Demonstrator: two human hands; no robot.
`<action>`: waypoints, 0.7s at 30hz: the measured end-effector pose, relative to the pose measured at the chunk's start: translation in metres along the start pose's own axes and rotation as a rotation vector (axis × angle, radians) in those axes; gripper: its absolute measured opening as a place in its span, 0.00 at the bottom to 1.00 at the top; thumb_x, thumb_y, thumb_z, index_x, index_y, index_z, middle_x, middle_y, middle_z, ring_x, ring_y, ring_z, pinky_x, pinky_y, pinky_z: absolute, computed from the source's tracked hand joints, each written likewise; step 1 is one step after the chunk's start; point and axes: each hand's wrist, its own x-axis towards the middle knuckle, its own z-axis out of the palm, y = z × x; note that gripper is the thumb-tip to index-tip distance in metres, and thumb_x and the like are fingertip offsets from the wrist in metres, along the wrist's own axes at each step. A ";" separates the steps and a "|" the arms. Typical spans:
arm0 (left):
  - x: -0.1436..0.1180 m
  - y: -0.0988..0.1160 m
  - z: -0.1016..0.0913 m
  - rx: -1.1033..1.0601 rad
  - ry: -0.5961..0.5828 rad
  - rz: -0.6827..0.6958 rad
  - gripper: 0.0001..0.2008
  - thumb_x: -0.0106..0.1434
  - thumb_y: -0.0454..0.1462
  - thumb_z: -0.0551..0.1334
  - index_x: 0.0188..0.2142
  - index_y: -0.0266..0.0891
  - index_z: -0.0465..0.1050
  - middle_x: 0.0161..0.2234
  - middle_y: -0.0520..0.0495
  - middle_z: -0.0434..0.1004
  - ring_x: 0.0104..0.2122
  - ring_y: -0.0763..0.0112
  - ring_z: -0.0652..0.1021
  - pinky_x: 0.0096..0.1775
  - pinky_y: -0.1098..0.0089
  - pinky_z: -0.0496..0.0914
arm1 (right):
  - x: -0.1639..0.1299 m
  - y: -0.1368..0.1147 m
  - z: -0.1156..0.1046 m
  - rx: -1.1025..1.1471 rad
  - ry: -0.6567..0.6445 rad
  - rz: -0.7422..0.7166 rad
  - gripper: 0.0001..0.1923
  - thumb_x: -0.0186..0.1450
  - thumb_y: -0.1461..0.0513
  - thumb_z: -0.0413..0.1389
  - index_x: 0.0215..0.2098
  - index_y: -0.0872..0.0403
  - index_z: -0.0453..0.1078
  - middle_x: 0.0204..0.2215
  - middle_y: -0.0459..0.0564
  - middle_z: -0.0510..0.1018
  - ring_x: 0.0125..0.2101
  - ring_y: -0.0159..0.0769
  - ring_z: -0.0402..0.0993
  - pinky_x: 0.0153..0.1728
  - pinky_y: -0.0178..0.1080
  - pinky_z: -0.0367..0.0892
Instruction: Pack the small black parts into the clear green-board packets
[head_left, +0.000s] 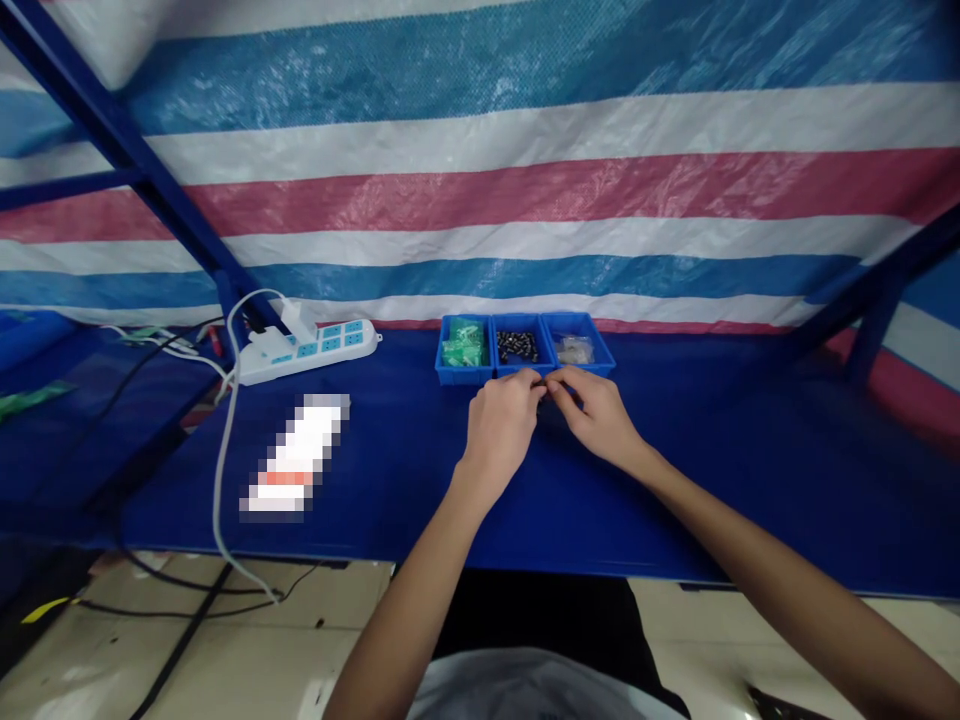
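Just beyond the left hand (501, 425) and the right hand (598, 415) sit three blue bins: the left bin (463, 349) holds green parts, the middle bin (517, 348) small black pieces, the right bin (576, 349) clear pale ones. Both hands' fingertips are pinched together over the blue counter (420, 470) on a tiny dark part (545, 390), too small to make out.

Both forearms are bare from elbow to wrist, with no sleeves, watch or bracelet in view. The left hand (501, 425) and right hand (596, 415) wear no gloves or rings. A light grey garment covers the torso at the bottom edge
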 end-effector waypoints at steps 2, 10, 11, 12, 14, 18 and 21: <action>0.004 -0.006 0.004 -0.037 0.018 0.008 0.08 0.69 0.39 0.61 0.37 0.40 0.78 0.29 0.45 0.80 0.29 0.61 0.80 0.30 0.66 0.71 | -0.001 0.004 0.000 -0.001 -0.025 -0.005 0.08 0.70 0.63 0.50 0.38 0.52 0.71 0.32 0.49 0.78 0.33 0.37 0.74 0.35 0.38 0.67; 0.029 -0.025 -0.007 -0.159 -0.261 0.141 0.16 0.72 0.39 0.56 0.32 0.37 0.77 0.27 0.46 0.79 0.26 0.68 0.79 0.29 0.70 0.71 | -0.003 0.011 0.002 -0.096 -0.051 -0.043 0.09 0.72 0.61 0.50 0.39 0.52 0.71 0.33 0.51 0.78 0.32 0.39 0.75 0.34 0.39 0.66; 0.031 -0.027 -0.009 -0.156 -0.289 0.183 0.16 0.73 0.38 0.55 0.33 0.37 0.77 0.28 0.46 0.80 0.28 0.68 0.79 0.31 0.70 0.72 | -0.003 0.011 0.002 -0.110 -0.042 -0.047 0.09 0.72 0.61 0.49 0.38 0.52 0.71 0.33 0.51 0.78 0.33 0.39 0.75 0.34 0.39 0.66; 0.033 -0.030 -0.011 -0.153 -0.296 0.240 0.14 0.73 0.38 0.54 0.35 0.37 0.77 0.31 0.46 0.80 0.31 0.67 0.80 0.34 0.69 0.73 | -0.003 0.010 0.002 -0.117 -0.030 -0.047 0.09 0.72 0.61 0.49 0.38 0.53 0.71 0.33 0.51 0.78 0.33 0.39 0.75 0.35 0.39 0.66; 0.032 -0.038 -0.012 -0.156 -0.255 0.379 0.10 0.72 0.37 0.55 0.44 0.37 0.75 0.40 0.44 0.80 0.38 0.66 0.80 0.41 0.66 0.74 | -0.002 0.009 0.001 -0.110 -0.008 -0.036 0.09 0.72 0.61 0.50 0.38 0.53 0.71 0.33 0.51 0.79 0.32 0.39 0.75 0.35 0.39 0.65; 0.021 -0.055 -0.007 -0.194 -0.116 0.499 0.10 0.71 0.36 0.58 0.51 0.39 0.69 0.47 0.45 0.76 0.40 0.70 0.79 0.43 0.68 0.75 | 0.001 0.007 0.001 -0.032 -0.048 0.048 0.10 0.72 0.60 0.51 0.35 0.53 0.71 0.27 0.47 0.77 0.27 0.36 0.73 0.32 0.37 0.64; 0.013 -0.062 0.000 -0.150 -0.066 0.537 0.08 0.73 0.36 0.55 0.48 0.39 0.70 0.44 0.46 0.77 0.42 0.70 0.79 0.44 0.69 0.75 | 0.001 0.006 0.004 0.031 -0.114 0.078 0.09 0.71 0.60 0.52 0.35 0.53 0.71 0.25 0.45 0.77 0.25 0.34 0.73 0.30 0.37 0.64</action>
